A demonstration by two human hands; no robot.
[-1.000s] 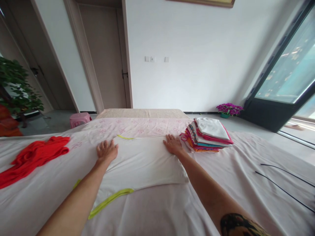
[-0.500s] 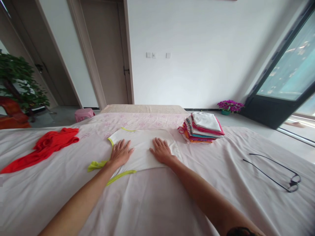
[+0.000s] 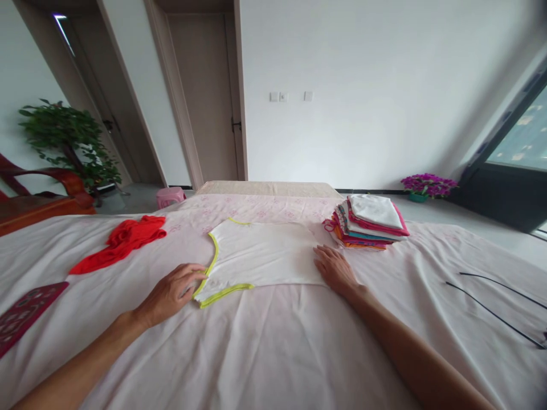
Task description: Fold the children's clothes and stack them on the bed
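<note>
A white sleeveless top (image 3: 269, 253) with lime-yellow trim lies spread flat on the bed, its trimmed end toward the left. At that end, my left hand (image 3: 177, 287) has its fingers bent and closed at the yellow edge, fingertips on the trim. My right hand (image 3: 335, 267) lies palm down at the opposite end, fingers stretched out over the hem and the sheet. Just beyond the right hand stands a stack of folded clothes (image 3: 370, 225), with a white piece on top. The yellow tie at the trimmed end is hidden from view.
A crumpled red garment (image 3: 123, 242) lies on the left of the pale sheet (image 3: 265, 347). Nearer on that side is a dark red patterned flat item (image 3: 29, 313). Black-framed glasses (image 3: 496, 313) rest at right. Behind stand a pink stool (image 3: 170, 197) and purple flowers (image 3: 427, 185).
My left hand has slid off the top's middle to its yellow edge and closed there. My right hand has moved right to the hem. The yellow tie has gone from sight; the view has turned left.
</note>
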